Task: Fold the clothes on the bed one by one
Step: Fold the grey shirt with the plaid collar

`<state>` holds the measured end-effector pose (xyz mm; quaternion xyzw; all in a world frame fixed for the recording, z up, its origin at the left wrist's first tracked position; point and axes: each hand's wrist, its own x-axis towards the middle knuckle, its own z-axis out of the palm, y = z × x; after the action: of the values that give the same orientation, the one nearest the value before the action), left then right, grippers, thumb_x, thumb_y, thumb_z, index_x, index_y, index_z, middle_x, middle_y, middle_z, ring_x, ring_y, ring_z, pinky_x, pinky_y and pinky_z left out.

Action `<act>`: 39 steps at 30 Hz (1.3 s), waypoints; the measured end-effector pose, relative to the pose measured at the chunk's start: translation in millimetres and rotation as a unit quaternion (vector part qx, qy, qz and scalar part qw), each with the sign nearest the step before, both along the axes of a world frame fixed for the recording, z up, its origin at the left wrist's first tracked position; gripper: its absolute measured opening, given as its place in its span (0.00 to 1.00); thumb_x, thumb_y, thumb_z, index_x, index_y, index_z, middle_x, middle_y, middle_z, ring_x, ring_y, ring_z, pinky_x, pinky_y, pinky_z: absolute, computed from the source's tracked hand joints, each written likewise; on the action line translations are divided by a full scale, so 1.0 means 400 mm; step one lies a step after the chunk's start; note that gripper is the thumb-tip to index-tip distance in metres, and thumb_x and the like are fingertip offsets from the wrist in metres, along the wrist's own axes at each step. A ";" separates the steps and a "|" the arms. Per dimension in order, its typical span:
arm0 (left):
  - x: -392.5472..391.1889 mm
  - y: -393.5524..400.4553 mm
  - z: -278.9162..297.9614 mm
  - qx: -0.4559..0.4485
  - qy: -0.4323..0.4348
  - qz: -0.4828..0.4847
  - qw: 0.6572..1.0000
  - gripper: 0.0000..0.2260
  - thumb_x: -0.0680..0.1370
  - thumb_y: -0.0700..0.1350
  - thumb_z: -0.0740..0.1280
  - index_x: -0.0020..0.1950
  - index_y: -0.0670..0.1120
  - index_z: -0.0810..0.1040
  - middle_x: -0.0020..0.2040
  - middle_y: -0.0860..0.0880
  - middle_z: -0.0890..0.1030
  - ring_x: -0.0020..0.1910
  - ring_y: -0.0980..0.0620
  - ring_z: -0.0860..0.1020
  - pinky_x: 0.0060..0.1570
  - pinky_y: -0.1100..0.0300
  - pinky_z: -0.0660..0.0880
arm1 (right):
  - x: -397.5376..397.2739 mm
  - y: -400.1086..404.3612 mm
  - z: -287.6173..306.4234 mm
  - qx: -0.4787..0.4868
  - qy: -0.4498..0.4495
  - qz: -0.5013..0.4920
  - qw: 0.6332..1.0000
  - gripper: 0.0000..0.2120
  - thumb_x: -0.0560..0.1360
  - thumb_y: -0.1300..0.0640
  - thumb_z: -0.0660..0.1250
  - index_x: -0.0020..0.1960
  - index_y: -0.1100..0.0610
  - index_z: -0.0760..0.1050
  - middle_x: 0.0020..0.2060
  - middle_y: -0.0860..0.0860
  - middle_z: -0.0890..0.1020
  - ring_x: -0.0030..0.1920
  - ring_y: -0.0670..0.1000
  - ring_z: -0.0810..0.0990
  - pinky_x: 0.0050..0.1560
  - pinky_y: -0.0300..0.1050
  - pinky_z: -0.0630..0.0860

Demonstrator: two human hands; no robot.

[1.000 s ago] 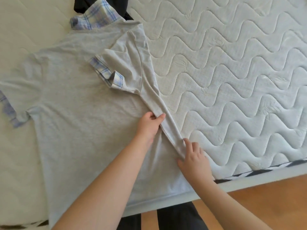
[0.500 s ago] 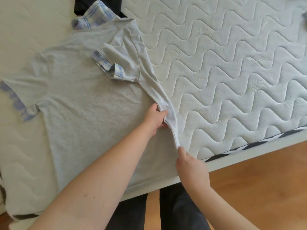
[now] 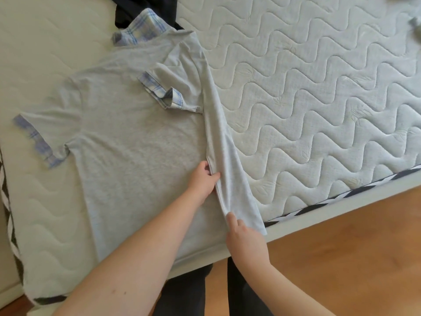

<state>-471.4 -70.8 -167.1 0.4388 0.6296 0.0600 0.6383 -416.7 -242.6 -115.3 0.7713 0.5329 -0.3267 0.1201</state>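
A home bedroom; quilted mattress (image 3: 296, 99), wooden floor (image 3: 341, 258).

Both arms are bare from the hands up to the lower edge of the picture; no sleeve, watch, ring or bracelet shows on them. The left hand (image 3: 201, 180) and the right hand (image 3: 243, 236) have short, plain nails. The legs below wear dark, nearly black trousers (image 3: 186, 290) of smooth cloth.

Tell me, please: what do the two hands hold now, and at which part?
Both hold the grey shirt by its folded-over side strip: left hand pinches mid-strip, right hand near the hem.
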 end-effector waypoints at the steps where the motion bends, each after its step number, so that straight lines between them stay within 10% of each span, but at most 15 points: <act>1: -0.003 -0.005 -0.001 -0.004 -0.013 -0.003 1.000 0.12 0.77 0.40 0.70 0.55 0.49 0.70 0.52 0.44 0.83 0.53 0.46 0.82 0.59 0.47 0.77 | 0.006 0.000 0.002 0.007 0.019 -0.015 1.000 0.20 0.80 0.58 0.58 0.71 0.54 0.61 0.42 0.47 0.73 0.31 0.47 0.70 0.29 0.41 0.66; 9: -0.037 -0.043 0.000 0.057 0.033 -0.055 0.996 0.12 0.75 0.38 0.72 0.54 0.45 0.72 0.49 0.42 0.83 0.48 0.45 0.82 0.50 0.50 0.79 | 0.137 -0.008 -0.021 0.103 0.060 -0.246 0.962 0.25 0.78 0.49 0.66 0.72 0.52 0.66 0.63 0.50 0.72 0.63 0.53 0.71 0.62 0.48 0.69; 17: -0.020 -0.034 0.006 0.160 0.171 -0.091 0.968 0.12 0.74 0.41 0.73 0.54 0.46 0.75 0.39 0.54 0.77 0.43 0.48 0.79 0.42 0.59 0.71 | 0.216 0.021 -0.064 -0.062 0.051 -0.284 0.955 0.10 0.75 0.46 0.69 0.45 0.51 0.70 0.39 0.47 0.77 0.37 0.47 0.75 0.34 0.43 0.69; 21: -0.006 0.024 0.008 0.104 0.233 -0.165 0.953 0.13 0.73 0.50 0.74 0.49 0.45 0.74 0.43 0.50 0.78 0.42 0.48 0.76 0.40 0.59 0.69 | 0.225 0.040 -0.055 -0.081 0.009 -0.238 0.968 0.10 0.77 0.47 0.67 0.46 0.52 0.71 0.39 0.46 0.77 0.38 0.49 0.76 0.34 0.44 0.71; 25: 0.023 0.119 0.010 0.123 0.150 -0.058 0.979 0.13 0.78 0.51 0.68 0.58 0.45 0.77 0.49 0.51 0.80 0.46 0.52 0.77 0.44 0.62 0.70 | 0.230 0.109 -0.043 0.004 0.051 -0.232 0.971 0.11 0.79 0.44 0.62 0.55 0.50 0.70 0.47 0.43 0.74 0.42 0.49 0.77 0.39 0.46 0.74; 29: 0.077 0.228 0.019 -0.049 -0.070 0.187 0.979 0.15 0.81 0.45 0.65 0.65 0.40 0.76 0.55 0.45 0.83 0.52 0.51 0.82 0.54 0.57 0.78 | 0.238 0.210 -0.052 0.064 0.141 -0.266 0.952 0.13 0.80 0.48 0.62 0.63 0.49 0.71 0.56 0.46 0.74 0.56 0.50 0.76 0.52 0.49 0.75; 32: 0.107 0.291 0.042 -0.173 -0.180 0.330 0.910 0.09 0.82 0.45 0.64 0.52 0.41 0.81 0.37 0.48 0.86 0.35 0.53 0.84 0.31 0.61 0.80 | 0.242 0.287 -0.061 0.110 0.164 -0.246 0.949 0.14 0.80 0.52 0.62 0.65 0.50 0.70 0.59 0.47 0.75 0.58 0.50 0.76 0.57 0.50 0.74; 39: 0.114 0.343 0.031 -0.187 -0.074 0.240 0.950 0.14 0.78 0.55 0.68 0.49 0.44 0.82 0.37 0.49 0.86 0.35 0.52 0.84 0.29 0.63 0.77 | 0.252 0.484 -0.087 0.154 0.201 -0.295 0.921 0.20 0.80 0.50 0.61 0.70 0.52 0.67 0.62 0.48 0.74 0.61 0.50 0.75 0.63 0.52 0.72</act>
<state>-425.8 66.2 -154.9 0.1425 0.6672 0.1248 0.7203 -315.9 -49.0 -150.1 0.8204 0.3381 -0.4095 -0.2119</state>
